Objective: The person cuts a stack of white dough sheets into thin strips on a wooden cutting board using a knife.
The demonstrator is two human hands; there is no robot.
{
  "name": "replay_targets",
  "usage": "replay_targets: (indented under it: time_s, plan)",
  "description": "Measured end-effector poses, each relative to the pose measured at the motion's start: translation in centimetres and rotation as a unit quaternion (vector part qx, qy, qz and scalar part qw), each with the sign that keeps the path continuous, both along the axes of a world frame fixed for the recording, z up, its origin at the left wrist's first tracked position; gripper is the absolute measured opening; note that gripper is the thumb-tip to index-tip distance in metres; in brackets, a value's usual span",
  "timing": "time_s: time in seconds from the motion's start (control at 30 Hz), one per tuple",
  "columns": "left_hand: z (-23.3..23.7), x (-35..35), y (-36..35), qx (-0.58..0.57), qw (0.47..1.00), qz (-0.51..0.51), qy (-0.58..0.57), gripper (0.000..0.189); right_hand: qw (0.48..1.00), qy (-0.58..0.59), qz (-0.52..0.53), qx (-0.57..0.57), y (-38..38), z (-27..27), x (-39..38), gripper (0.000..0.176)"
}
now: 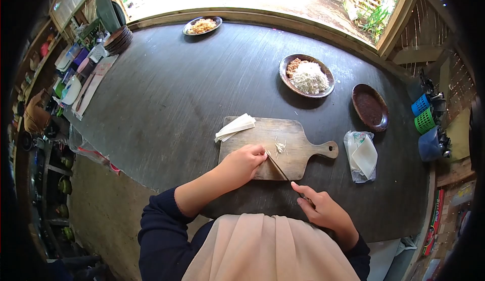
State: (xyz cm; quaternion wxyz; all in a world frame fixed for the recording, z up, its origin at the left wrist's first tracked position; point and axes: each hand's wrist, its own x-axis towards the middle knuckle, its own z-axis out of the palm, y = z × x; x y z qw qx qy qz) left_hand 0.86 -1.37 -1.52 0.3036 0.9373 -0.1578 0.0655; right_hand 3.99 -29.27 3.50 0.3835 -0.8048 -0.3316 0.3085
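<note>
My right hand (323, 209) is closed round the handle of a knife (279, 168), its blade slanting up and left over a wooden cutting board (298, 129). Beside the blade tip, my left hand (245, 164) has its fingers curled together, pressing on a white strip that is mostly hidden under them. A small heap of thin white shreds (280, 148) lies on the board just right of my left fingertips. At the board's upper left corner rests a stack of flat white strips (235, 127), partly overhanging the edge.
Beyond the board stands a bowl (283, 79) with white shreds and brown food. Right of it are an empty brown oval dish (370, 106) and a plastic packet of white sheets (361, 157). A plate of orange shreds (202, 26) sits at the back; stacked plates (118, 41) stand left.
</note>
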Motion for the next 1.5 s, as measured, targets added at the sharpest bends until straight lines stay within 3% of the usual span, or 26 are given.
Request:
replay_targets:
  time_s: [0.13, 1.03, 1.5]
  plan:
    - [-0.2, 0.0, 0.1, 0.003, 1.000, -0.001, -0.005, 0.016, 0.998, 0.024, -0.048, 0.040, 0.4, -0.9, 0.0, 0.041]
    - [-0.1, 0.1, 0.0, -0.004, 1.000, -0.001, -0.029, 0.012, 1.000, 0.002, 0.013, -0.009, -0.4, 0.9, 0.0, 0.041]
    - [0.1, -0.1, -0.1, -0.001, 1.000, 0.006, -0.021, 0.014, 0.999, 0.019, -0.036, 0.031, 0.2, -0.9, -0.1, 0.042]
